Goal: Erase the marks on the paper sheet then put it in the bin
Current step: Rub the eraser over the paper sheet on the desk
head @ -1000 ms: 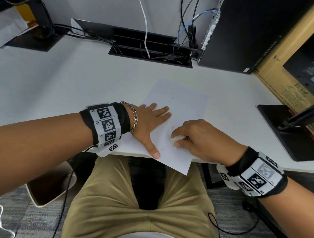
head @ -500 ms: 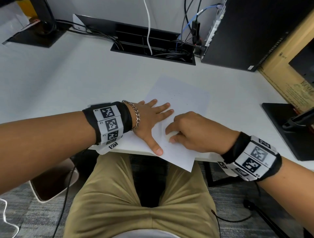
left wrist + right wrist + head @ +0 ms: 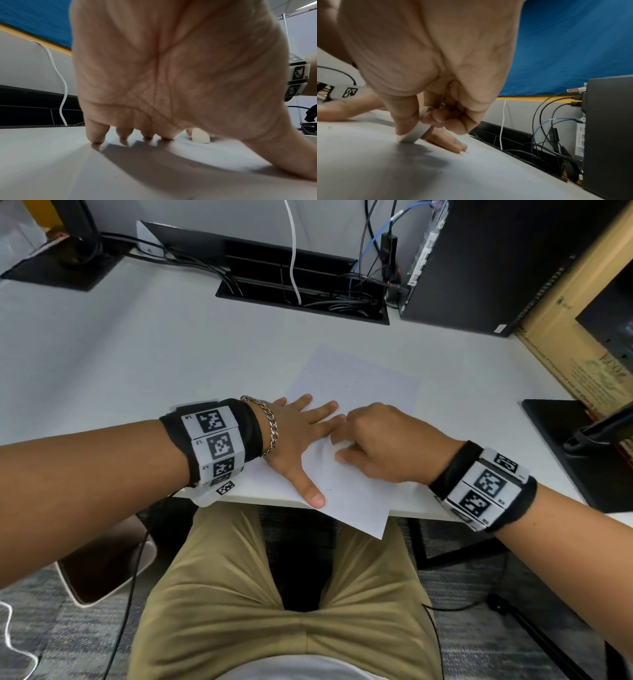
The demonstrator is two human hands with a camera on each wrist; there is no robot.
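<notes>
Left hand (image 3: 294,436) flat, fingers spread, pressing paper sheet (image 3: 356,392) on white desk (image 3: 137,354); right hand (image 3: 387,443) pinching white eraser (image 3: 414,133) against sheet

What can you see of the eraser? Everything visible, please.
The eraser is a small white block, rubbery-looking, with rounded edges and no visible print. The right hand pinches it between thumb and curled fingers, tilted, its lower edge pressed on the paper sheet close to the left hand's fingertips. Most of it is hidden by the fingers in the head view, where only a pale sliver shows. In the left wrist view its rounded end touches the sheet.
</notes>
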